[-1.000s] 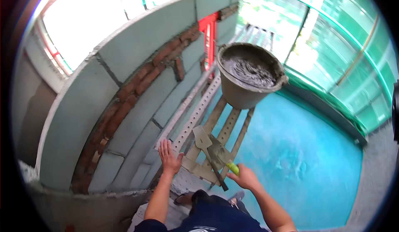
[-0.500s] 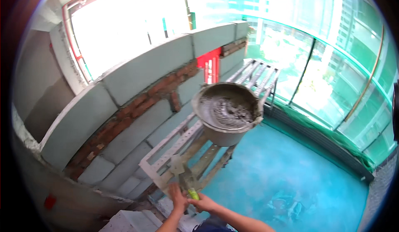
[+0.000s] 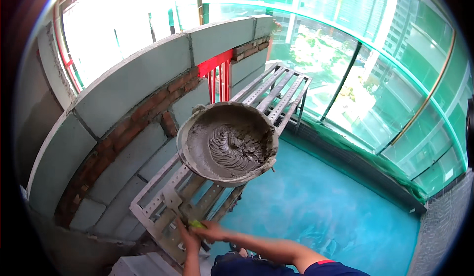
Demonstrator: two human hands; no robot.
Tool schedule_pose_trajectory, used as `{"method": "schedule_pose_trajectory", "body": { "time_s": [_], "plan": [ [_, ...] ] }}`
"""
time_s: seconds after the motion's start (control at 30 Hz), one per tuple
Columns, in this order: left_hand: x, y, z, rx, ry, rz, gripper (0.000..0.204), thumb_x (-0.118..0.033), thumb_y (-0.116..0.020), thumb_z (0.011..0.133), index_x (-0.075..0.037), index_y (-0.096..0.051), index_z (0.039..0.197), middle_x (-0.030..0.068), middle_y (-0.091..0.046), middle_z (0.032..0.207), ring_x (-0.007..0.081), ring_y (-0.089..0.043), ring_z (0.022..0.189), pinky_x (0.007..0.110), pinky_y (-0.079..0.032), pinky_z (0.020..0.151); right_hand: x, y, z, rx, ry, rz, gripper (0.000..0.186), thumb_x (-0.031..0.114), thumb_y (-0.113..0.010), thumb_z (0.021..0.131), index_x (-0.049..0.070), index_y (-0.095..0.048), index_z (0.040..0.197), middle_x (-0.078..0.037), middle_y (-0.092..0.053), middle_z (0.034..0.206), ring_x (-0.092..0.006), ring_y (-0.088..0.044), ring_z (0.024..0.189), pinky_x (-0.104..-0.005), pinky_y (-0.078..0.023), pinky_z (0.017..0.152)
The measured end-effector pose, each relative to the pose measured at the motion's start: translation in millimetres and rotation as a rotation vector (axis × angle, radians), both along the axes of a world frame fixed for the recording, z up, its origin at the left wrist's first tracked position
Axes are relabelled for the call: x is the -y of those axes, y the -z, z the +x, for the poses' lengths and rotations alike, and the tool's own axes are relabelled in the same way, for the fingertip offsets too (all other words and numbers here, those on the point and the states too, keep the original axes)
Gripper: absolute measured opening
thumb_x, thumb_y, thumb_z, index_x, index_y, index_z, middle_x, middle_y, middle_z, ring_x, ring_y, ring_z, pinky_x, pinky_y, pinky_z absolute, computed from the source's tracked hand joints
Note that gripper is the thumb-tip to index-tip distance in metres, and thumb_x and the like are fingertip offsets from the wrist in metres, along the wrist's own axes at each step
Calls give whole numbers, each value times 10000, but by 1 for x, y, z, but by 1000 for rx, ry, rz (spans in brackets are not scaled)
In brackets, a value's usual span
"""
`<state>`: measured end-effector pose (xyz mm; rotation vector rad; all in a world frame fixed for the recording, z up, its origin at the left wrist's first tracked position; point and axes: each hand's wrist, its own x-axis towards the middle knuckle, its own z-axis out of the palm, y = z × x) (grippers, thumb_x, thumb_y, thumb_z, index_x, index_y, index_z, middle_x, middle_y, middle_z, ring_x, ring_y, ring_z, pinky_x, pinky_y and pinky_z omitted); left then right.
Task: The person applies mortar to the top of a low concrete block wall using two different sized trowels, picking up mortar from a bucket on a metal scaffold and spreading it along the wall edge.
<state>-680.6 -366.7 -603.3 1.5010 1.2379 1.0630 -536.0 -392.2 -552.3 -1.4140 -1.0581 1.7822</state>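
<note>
My right hand (image 3: 211, 231) is closed round the yellow-green handle (image 3: 197, 224) of a trowel. Beside it, close to the handle, my left hand (image 3: 187, 237) has its fingers drawn together; what lies in them is hidden. A grey, mortar-smeared flat blade (image 3: 171, 198) shows just beyond the fingers, above the near end of a metal bench, and I cannot tell which hand it belongs to. Farther out, a round bucket (image 3: 185, 165) stands on the bench, holding wet grey mortar (image 3: 232, 145) with swirled ridges.
The slatted metal bench (image 3: 148, 210) runs away along a wall of grey blocks (image 3: 126, 90) and red bricks (image 3: 148, 110). Red strips (image 3: 217, 81) hang in a wall gap. Blue sheeting (image 3: 306, 202) covers the floor at right, below green netting and glass. Pale blocks (image 3: 143, 265) lie near my left arm.
The view has shifted, bringing the bucket closer and farther left in the picture. Both hands stay together by the trowel handle, which has turned more sideways.
</note>
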Motion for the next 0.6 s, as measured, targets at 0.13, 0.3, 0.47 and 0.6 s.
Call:
{"method": "schedule_pose_trajectory", "body": {
  "time_s": [0.13, 0.3, 0.47, 0.6],
  "plan": [
    [15, 12, 8, -221, 63, 24, 555, -41, -439, 902, 14, -273, 1429, 190, -336, 1450, 298, -350, 1329, 358, -291, 1074, -4, 19, 49, 351, 11, 154, 495, 504, -510, 901, 15, -578, 938, -90, -593, 702, -170, -548, 570, -339, -454, 534],
    [92, 3, -11, -194, -189, 43, 473, -50, -437, 872, 58, -426, 1332, 194, -469, 1359, 291, -459, 1239, 365, -320, 1053, 38, 40, 82, 138, -24, 167, 481, 490, -447, 944, 25, -573, 933, -90, -612, 787, -159, -576, 675, -335, -477, 602],
    [198, 66, -63, -370, -564, 131, 330, -128, -503, 875, -9, -568, 1177, 183, -602, 1127, 303, -574, 1028, 393, -431, 903, 110, 132, 127, 233, -94, -115, 496, 490, -523, 912, 23, -597, 1062, -69, -634, 849, -137, -602, 716, -302, -502, 620],
    [297, 149, -93, -534, -564, -245, 192, -43, -543, 811, -13, -641, 973, 118, -666, 963, 206, -605, 886, 335, -479, 749, 214, 237, 218, 390, -19, -372, 433, 419, -571, 889, 4, -632, 999, -77, -648, 797, -167, -626, 651, -328, -529, 592]
  ]
}}
